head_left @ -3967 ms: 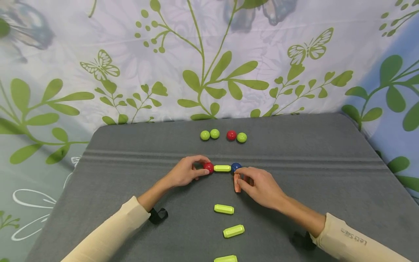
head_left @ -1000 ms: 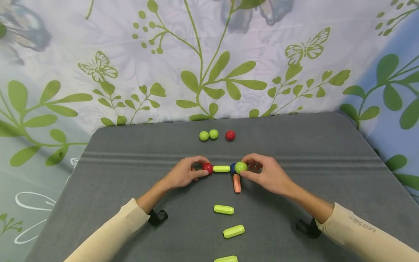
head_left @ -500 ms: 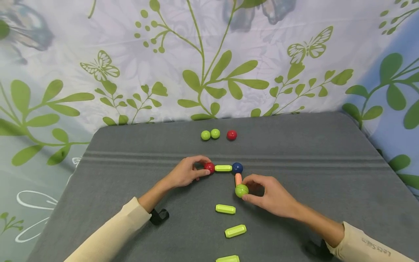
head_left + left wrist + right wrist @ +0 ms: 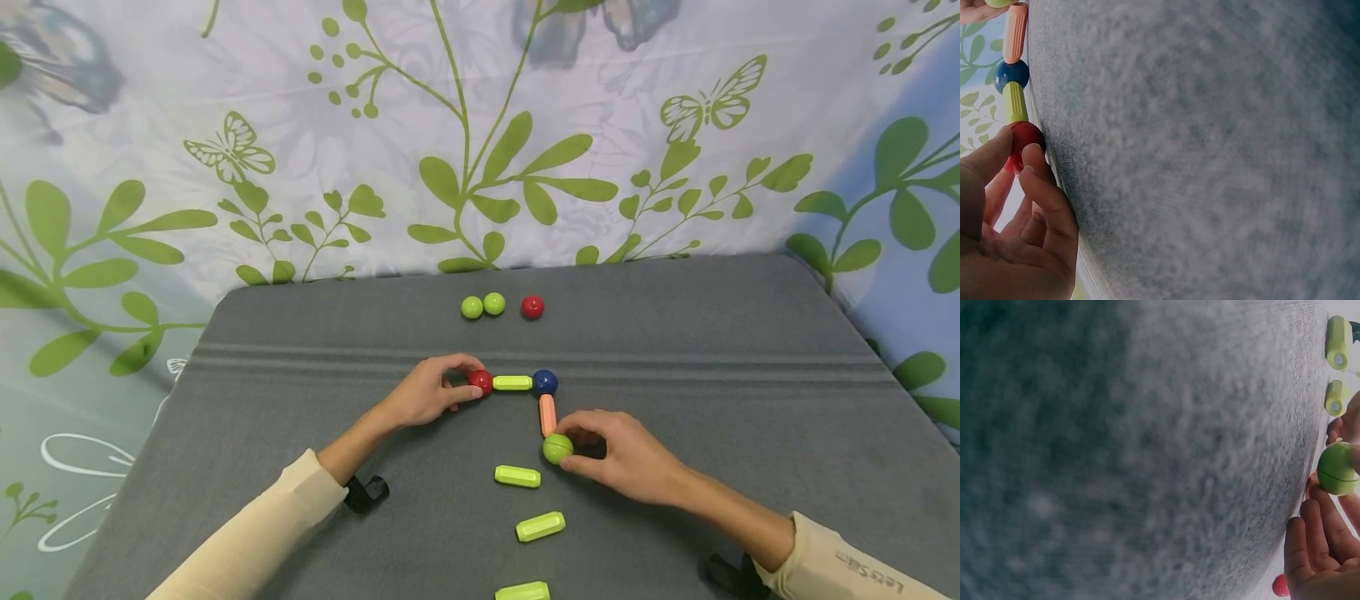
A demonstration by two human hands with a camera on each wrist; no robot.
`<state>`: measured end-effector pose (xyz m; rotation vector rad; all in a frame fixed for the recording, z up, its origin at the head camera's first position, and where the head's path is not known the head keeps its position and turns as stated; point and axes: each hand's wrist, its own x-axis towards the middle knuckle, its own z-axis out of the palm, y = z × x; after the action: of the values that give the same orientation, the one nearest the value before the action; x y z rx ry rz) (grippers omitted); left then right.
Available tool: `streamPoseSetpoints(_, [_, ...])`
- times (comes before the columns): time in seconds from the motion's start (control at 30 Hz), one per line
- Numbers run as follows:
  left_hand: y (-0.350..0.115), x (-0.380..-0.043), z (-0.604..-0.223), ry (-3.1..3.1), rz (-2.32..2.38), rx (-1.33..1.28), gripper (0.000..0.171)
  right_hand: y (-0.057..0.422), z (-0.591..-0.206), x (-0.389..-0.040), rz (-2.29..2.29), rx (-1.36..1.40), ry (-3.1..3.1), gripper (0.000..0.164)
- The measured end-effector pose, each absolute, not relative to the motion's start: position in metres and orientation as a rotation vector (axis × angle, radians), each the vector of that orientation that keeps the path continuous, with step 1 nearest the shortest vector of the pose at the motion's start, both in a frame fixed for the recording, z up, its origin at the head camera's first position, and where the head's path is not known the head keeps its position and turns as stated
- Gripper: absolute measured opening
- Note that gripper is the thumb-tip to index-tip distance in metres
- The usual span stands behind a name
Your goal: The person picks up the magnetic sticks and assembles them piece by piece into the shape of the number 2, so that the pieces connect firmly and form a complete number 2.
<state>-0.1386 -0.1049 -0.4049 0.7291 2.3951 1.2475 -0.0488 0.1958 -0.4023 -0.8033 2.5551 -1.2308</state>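
Your left hand (image 4: 427, 393) pinches the red ball (image 4: 483, 381); your right hand (image 4: 626, 458) pinches the green ball (image 4: 557, 449), apparently joining the orange rod (image 4: 547, 414) just beyond; next likely: seat, release.

A glossy blue ball (image 4: 545, 382) sits at the corner between two ribbed rods. Left of the blue ball and touching it, a yellow-green rod (image 4: 513, 382) runs to a shiny red ball (image 4: 483, 381), pinched by the left hand (image 4: 431, 392). On the blue ball's near side, an orange rod (image 4: 548, 414) slants off; at its other end is a seamed light-green ball (image 4: 557, 450), held by the right hand (image 4: 621, 454).
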Motion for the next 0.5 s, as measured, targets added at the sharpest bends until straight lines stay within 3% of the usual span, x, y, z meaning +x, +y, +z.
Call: streamPoseSetpoints(0.5, [-0.1054,-0.1373,-0.4033,2.383,1.243,0.674,0.029,0.1944,-0.4002,-0.0494,-1.163,-0.807,2.547,0.026])
